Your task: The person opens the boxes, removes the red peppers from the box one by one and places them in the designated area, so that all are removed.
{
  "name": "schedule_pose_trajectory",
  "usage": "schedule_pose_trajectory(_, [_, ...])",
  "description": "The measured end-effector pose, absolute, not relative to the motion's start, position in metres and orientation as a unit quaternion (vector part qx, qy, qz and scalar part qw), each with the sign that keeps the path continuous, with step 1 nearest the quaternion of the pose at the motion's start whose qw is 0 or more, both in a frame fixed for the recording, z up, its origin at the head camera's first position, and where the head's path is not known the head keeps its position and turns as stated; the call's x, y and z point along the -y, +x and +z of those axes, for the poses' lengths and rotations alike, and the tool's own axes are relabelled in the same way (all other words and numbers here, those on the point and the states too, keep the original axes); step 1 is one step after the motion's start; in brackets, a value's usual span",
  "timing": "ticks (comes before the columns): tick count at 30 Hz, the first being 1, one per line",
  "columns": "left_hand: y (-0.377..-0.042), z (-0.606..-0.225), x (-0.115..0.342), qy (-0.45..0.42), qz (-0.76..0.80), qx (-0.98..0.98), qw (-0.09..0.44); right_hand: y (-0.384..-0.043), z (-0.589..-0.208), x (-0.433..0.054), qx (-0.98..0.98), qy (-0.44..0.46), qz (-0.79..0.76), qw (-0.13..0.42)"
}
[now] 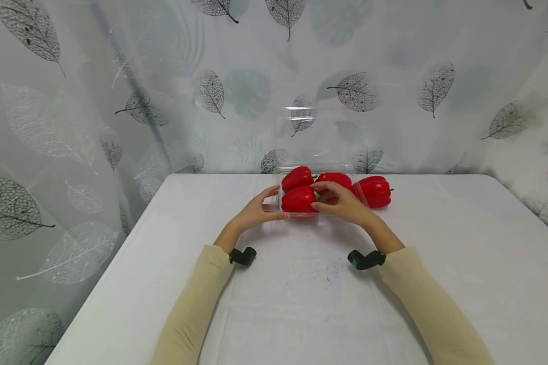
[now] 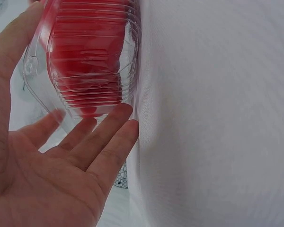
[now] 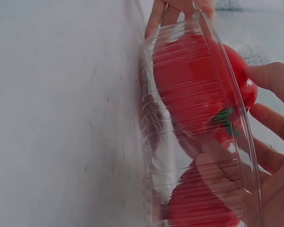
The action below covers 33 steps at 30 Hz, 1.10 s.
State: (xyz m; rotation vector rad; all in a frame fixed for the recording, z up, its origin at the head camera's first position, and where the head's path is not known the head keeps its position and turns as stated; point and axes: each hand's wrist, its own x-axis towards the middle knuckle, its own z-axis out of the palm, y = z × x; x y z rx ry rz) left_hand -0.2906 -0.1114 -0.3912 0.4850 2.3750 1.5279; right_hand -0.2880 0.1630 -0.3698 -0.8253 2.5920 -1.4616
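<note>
A clear plastic clamshell box (image 1: 305,215) holds glossy red bell peppers, its lid (image 1: 299,119) standing up behind. My left hand (image 1: 254,210) is at the box's left end, thumb along the front rim. Its fairly straight fingers meet the ribbed wall in the left wrist view. My right hand (image 1: 341,204) reaches over the box and grips the stem end of the front bell pepper (image 1: 297,199) between thumb and index finger. In the right wrist view its other fingers show through the plastic. Behind lie another bell pepper (image 1: 297,178) and a partly covered bell pepper (image 1: 333,177).
One more red bell pepper (image 1: 375,191) lies at the box's right end, stem to the right. A white cloth (image 1: 297,304) covers the table. Close behind the far edge hangs a leaf-patterned curtain (image 1: 392,137).
</note>
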Motion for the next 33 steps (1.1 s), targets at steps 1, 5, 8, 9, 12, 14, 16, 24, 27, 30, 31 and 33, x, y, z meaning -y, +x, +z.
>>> schedule_pose_trajectory(1, [-0.291,-0.391,0.111,0.167,0.528,-0.821,0.138,-0.288,-0.37,-0.162,-0.839,-0.267,-0.474,0.029])
schedule_pose_trajectory(5, [-0.291,-0.392,0.111,0.166,0.533,-0.817,0.143,-0.291,-0.37,-0.16,-0.84,-0.262,-0.474,0.04])
schedule_pose_trajectory(8, [-0.29,-0.392,0.11,0.166,0.541,-0.811,0.147,-0.292,-0.37,-0.158,-0.84,-0.259,-0.474,0.045])
schedule_pose_trajectory(9, [-0.291,-0.392,0.11,0.167,0.542,-0.811,0.147,-0.292,-0.369,-0.158,-0.84,-0.26,-0.474,0.046])
schedule_pose_trajectory(12, [-0.291,-0.392,0.109,0.165,0.543,-0.81,0.146,-0.292,-0.368,-0.156,-0.841,-0.262,-0.471,0.049])
schedule_pose_trajectory(14, [-0.291,-0.391,0.109,0.163,0.541,-0.812,0.145,-0.293,-0.367,-0.156,-0.842,-0.264,-0.467,0.053])
schedule_pose_trajectory(16, [-0.291,-0.391,0.109,0.161,0.536,-0.816,0.143,-0.295,-0.368,-0.155,-0.845,-0.265,-0.46,0.058])
schedule_pose_trajectory(24, [-0.29,-0.391,0.11,0.163,0.524,-0.824,0.141,-0.296,-0.369,-0.149,-0.859,-0.244,-0.445,0.069])
schedule_pose_trajectory(27, [-0.29,-0.391,0.111,0.163,0.525,-0.823,0.14,-0.294,-0.37,-0.148,-0.861,-0.238,-0.444,0.064])
schedule_pose_trajectory(30, [-0.29,-0.392,0.112,0.164,0.526,-0.823,0.138,-0.294,-0.37,-0.148,-0.86,-0.24,-0.446,0.06])
schedule_pose_trajectory(31, [-0.291,-0.392,0.112,0.165,0.525,-0.823,0.137,-0.294,-0.37,-0.148,-0.859,-0.242,-0.447,0.059])
schedule_pose_trajectory(33, [-0.291,-0.392,0.112,0.167,0.526,-0.823,0.137,-0.294,-0.369,-0.148,-0.858,-0.244,-0.449,0.059])
